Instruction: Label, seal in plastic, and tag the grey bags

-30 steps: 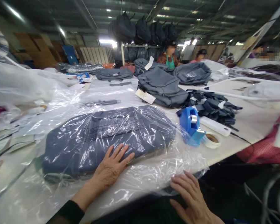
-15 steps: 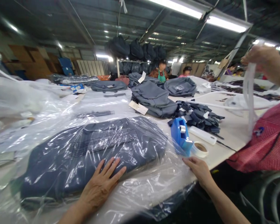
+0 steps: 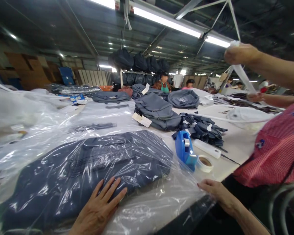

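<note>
— Describe the hands for me, and where the bag lies.

— From my remote seat I see a dark grey-blue bag [image 3: 61,176] lying flat at the near left of the white table [image 3: 224,168], under shiny, wrinkled clear plastic [image 3: 159,202]. The left hand [image 3: 99,205] rests palm down on its near side, fingers spread wide, grasping nothing. The right hand [image 3: 217,192] is out by the table's near edge, thumb and fingertips pinching the plastic's rim.

— How would you handle that well?

— I'd press the left palm evenly so the bag doesn't slide, and draw the pinched rim outward, low and smooth. A sharp tug could, I think, tear the film or drag the bag askew.

— What's around, and what's in the way?

— Just right of the bag stands a blue tape dispenser [image 3: 182,148], the closest obstacle. The plastic runs right up to it; I can't tell whether they touch, so I'd mind a snag. Beside it are a roll of tape [image 3: 207,168] and a white tool [image 3: 207,148] with a black cable [image 3: 229,159]. Beyond lie a heap of dark straps [image 3: 203,129] and unwrapped bags [image 3: 158,111]. At far right, another person's hands [image 3: 243,54] stretch a pale strip [image 3: 245,78] above red mesh fabric [image 3: 279,147].
</note>
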Demonstrator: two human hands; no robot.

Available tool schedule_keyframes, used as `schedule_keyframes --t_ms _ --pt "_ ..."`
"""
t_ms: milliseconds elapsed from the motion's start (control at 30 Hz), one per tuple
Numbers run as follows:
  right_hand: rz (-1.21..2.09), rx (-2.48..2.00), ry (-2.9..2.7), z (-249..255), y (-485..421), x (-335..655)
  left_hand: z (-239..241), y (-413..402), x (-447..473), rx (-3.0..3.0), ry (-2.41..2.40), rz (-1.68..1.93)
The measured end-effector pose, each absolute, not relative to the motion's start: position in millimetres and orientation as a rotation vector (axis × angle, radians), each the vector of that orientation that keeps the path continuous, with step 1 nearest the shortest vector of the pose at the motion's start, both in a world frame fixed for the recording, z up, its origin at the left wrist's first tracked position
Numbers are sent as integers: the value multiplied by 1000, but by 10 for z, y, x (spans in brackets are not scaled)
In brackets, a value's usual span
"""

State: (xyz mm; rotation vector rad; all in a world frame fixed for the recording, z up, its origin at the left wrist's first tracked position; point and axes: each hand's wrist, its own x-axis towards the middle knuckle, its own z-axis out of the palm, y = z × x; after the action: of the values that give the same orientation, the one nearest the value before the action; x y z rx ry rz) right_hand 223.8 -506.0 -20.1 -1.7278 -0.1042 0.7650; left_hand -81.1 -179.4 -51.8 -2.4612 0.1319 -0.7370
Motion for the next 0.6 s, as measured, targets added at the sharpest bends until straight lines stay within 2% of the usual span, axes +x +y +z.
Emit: schedule_keyframes --t_ms 100,267,433,600 --pt "875 -1662 -124 -56 -5188 2262 -573 -1770 -811 -2467 125 -731" --pt "755 -1498 -89 68 -5400 2208 -614 -1745 -816 -2481 132 -758" --pt "735 -1253 -269 -315 -5567 1957 -685 -1707 -827 -2512 157 -773" --pt "395 -1356 -276 -651 -5283 1669 -761 -1678 -832 -2536 151 -760"
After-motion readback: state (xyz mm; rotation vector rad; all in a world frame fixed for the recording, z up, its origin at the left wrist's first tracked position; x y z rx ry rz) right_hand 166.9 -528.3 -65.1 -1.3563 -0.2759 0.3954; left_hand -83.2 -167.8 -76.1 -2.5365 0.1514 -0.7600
